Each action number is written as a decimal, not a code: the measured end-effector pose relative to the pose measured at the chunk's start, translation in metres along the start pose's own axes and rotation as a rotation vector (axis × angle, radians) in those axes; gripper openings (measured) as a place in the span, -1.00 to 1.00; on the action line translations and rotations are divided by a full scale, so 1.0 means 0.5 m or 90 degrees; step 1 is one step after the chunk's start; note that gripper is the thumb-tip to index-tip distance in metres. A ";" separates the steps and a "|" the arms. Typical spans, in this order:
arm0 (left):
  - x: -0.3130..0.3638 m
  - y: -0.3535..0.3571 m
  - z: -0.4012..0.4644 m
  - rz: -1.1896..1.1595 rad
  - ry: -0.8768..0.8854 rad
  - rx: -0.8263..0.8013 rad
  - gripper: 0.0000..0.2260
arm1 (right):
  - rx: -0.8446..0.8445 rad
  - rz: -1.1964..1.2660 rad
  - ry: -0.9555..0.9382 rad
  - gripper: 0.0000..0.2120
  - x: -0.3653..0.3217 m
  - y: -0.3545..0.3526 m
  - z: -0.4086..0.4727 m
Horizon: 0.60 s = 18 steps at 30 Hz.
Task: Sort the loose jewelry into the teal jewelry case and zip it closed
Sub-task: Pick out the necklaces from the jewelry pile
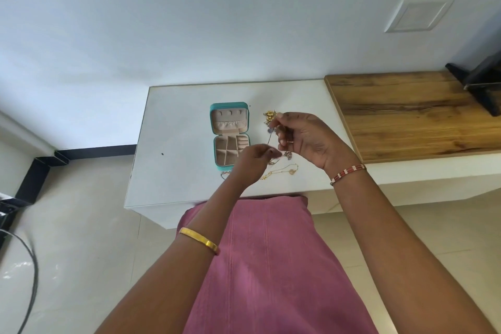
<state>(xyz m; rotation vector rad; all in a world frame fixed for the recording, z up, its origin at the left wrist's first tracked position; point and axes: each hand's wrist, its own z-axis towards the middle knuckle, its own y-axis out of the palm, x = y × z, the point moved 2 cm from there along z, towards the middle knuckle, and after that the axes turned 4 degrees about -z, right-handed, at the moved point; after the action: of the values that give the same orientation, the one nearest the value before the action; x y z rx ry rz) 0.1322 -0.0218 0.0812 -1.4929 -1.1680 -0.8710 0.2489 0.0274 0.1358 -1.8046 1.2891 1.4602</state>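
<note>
The teal jewelry case (pixel 229 135) lies open on the white table (pixel 176 165), its beige compartments showing and its lid flat at the far side. A thin chain (pixel 270 138) stretches between my two hands, just right of the case. My right hand (pixel 303 138) pinches its upper end, and my left hand (pixel 252 163) pinches its lower end over the case's near right corner. A gold flower piece (pixel 270 116) lies beyond my right fingers. A gold necklace (pixel 284 172) lies on the table below my hands, partly hidden.
A wooden counter (pixel 412 114) adjoins the table on the right, with a black stand (pixel 479 84) at its far end. A small piece of jewelry (pixel 288 155) lies between my hands. Tiled floor and black cables (pixel 29 274) are at the left.
</note>
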 end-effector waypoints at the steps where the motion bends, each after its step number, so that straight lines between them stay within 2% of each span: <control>1: -0.007 0.001 0.001 -0.052 -0.027 -0.009 -0.79 | 0.027 0.024 -0.016 -0.78 0.001 -0.006 0.006; 6: -0.073 -0.012 0.010 -0.189 -0.149 0.000 -0.73 | 0.193 0.108 -0.042 -0.83 0.037 -0.048 0.043; 12: -0.117 -0.013 0.038 -0.380 -0.299 0.109 -0.80 | 0.237 0.143 0.021 -0.82 0.100 -0.063 0.088; 15: -0.104 0.008 0.069 -0.414 -0.301 0.123 -0.78 | 0.243 0.063 0.044 -0.83 0.129 -0.059 0.120; 18: -0.084 0.026 0.100 -0.365 -0.274 0.125 -0.80 | 0.250 -0.089 0.064 -0.85 0.155 -0.053 0.154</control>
<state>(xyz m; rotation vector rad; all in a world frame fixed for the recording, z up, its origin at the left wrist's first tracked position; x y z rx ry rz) 0.1312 0.0168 0.0266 -1.2265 -2.0034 -0.7880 0.2343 0.0740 0.0343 -1.6795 1.3573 0.9719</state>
